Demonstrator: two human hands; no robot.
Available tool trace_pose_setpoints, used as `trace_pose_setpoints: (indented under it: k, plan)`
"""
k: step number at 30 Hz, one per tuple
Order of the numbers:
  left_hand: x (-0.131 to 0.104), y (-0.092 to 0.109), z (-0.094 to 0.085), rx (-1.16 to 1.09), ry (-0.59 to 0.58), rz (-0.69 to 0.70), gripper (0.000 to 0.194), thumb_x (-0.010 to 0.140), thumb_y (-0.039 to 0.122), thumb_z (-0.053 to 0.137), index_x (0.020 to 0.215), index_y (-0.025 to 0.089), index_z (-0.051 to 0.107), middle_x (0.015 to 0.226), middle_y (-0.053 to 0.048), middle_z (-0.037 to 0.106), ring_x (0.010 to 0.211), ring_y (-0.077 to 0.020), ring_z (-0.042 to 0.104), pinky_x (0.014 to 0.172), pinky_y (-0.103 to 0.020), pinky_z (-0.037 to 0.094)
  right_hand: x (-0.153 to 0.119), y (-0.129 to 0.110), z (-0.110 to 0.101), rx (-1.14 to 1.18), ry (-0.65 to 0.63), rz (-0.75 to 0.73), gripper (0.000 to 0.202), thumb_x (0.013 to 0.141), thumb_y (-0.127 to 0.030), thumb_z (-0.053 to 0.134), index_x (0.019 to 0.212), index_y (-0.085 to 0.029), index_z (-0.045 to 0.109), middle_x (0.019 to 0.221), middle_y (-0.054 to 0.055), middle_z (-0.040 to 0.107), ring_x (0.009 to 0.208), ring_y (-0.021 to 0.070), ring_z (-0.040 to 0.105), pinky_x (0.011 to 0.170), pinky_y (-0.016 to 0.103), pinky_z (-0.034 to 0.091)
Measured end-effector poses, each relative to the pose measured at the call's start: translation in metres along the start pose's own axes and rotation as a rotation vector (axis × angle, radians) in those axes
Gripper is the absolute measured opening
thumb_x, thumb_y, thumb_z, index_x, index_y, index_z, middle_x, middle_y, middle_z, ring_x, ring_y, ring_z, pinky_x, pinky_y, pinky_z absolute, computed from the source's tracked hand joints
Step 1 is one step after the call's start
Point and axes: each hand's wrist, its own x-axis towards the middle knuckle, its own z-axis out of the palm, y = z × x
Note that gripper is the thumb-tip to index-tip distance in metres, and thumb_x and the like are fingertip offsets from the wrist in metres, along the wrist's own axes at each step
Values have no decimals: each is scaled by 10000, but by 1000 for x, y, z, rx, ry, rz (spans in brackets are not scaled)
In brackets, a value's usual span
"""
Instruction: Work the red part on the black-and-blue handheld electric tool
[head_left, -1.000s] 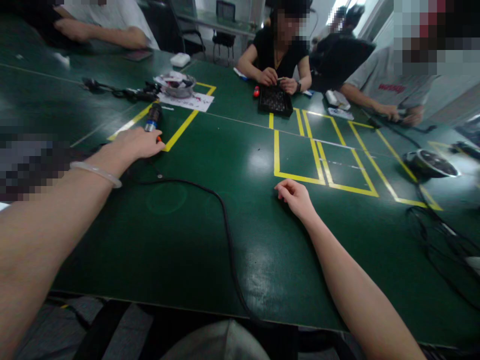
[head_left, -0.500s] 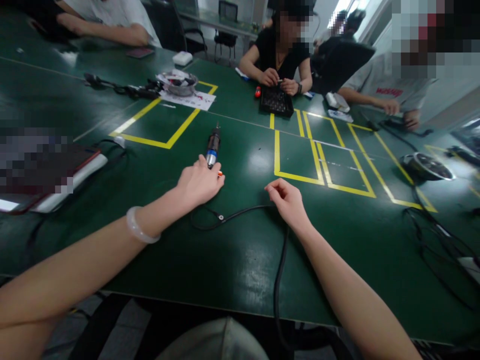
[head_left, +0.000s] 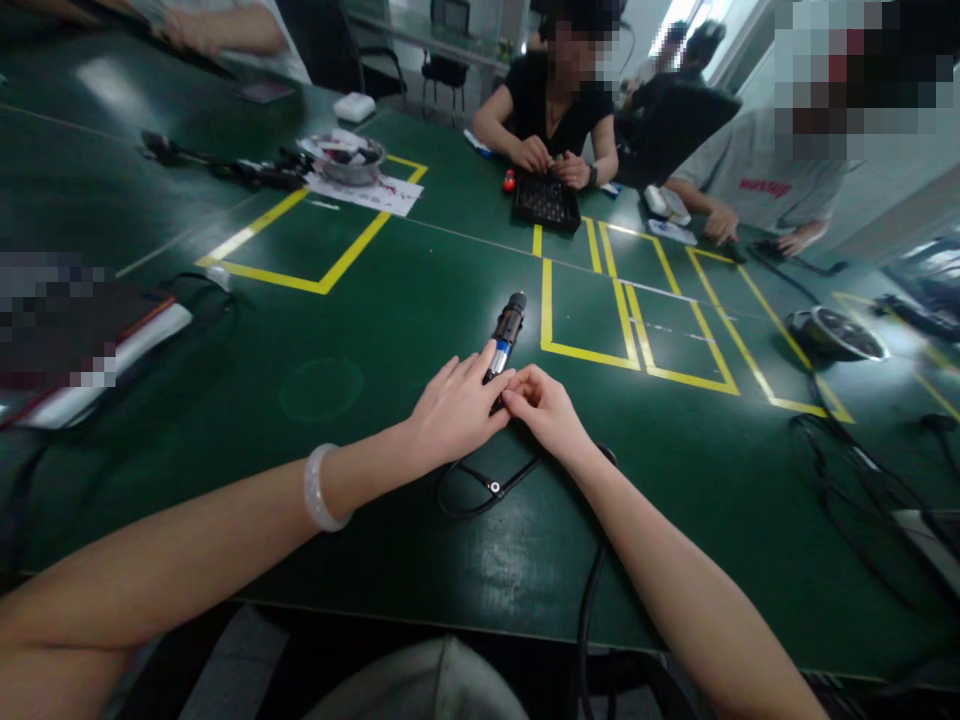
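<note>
An electric screwdriver (head_left: 508, 325), black with a blue and silver band, lies on the green table with its thin bit pointing away from me. My left hand (head_left: 457, 405) lies over its rear part and grips it from above, hiding most of the handle. Close against the screwdriver's rear end, my right hand (head_left: 546, 405) has its thumb and forefinger pinched together. What is in that pinch is hidden. A black cable (head_left: 461, 512) with a small ring terminal (head_left: 495, 487) loops on the table below both hands, passing under my right wrist.
Yellow tape outlines (head_left: 592, 352) mark the table. A bowl of small parts (head_left: 343, 160) sits on paper at the back left. Across from me a person works over a black tray (head_left: 546, 205). A round metal object (head_left: 840, 332) and cables lie at the right.
The screwdriver has moved right and nearer under my left hand. My right hand, still pinched, now meets the screwdriver's rear end. The cable loop has shifted right and toward me.
</note>
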Motion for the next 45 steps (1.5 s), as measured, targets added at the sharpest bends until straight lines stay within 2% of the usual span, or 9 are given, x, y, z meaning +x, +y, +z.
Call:
trace_pose_setpoints:
  k: [3,6,9,12,17,22,26,34,45]
  plan:
    - [0,-12,6,-107,-11,36,553,960,419,520,1470,207,498,1629,-187,245,1466,-382,318,1162,-548,298,2,-1,-2,24,14,30,135,777,-254,593,884,-203,527,659,-57,557,582,105,520,604,252,442]
    - [2,-22,10,-210,-31,53,582,934,446,554,1465,215,498,1647,-187,180,1451,-378,346,1157,-529,307,1,-3,-8,102,-1,81,133,768,-242,567,891,-196,544,622,-55,580,526,95,526,535,228,443]
    - [3,-27,11,-271,-38,63,591,904,461,594,1439,222,519,1653,-174,161,1444,-379,355,1150,-519,316,0,-6,-14,180,-32,154,148,788,-300,586,874,-182,556,655,-21,648,462,83,523,405,192,371]
    - [3,-28,11,-305,-29,73,567,907,469,585,1413,217,536,1651,-174,159,1447,-376,348,1142,-511,326,-3,-9,-14,265,-94,195,236,791,-366,645,894,-175,551,679,-12,666,443,87,555,354,180,364]
    - [2,-27,10,-330,-20,79,545,913,462,577,1394,207,543,1646,-182,171,1445,-373,348,1136,-508,330,-4,-11,-11,307,-132,186,319,790,-430,704,885,-177,536,688,-22,653,433,68,544,333,159,355]
    - [1,-27,10,-328,-10,71,535,914,444,580,1392,210,539,1641,-182,184,1466,-359,317,1148,-509,309,-4,-11,-9,284,-129,185,328,791,-444,719,876,-181,543,614,-59,583,447,67,535,339,150,361]
    - [1,-26,10,-330,-9,70,529,918,448,575,1391,213,543,1640,-174,194,1470,-347,314,1155,-503,302,-3,-10,-8,266,-117,194,342,797,-467,711,867,-179,540,638,-44,615,439,62,521,334,153,369]
    - [2,-26,11,-346,-1,67,507,928,447,565,1375,208,557,1627,-186,214,1469,-347,316,1162,-493,295,-2,-6,-8,263,-109,171,293,810,-416,697,899,-180,547,633,-64,569,452,64,518,331,150,368]
    - [1,-28,12,-343,21,80,477,937,452,552,1348,212,573,1625,-169,224,1463,-335,328,1166,-488,292,-3,-11,-5,191,-92,177,303,810,-440,694,868,-181,548,567,-75,535,432,66,479,327,157,348]
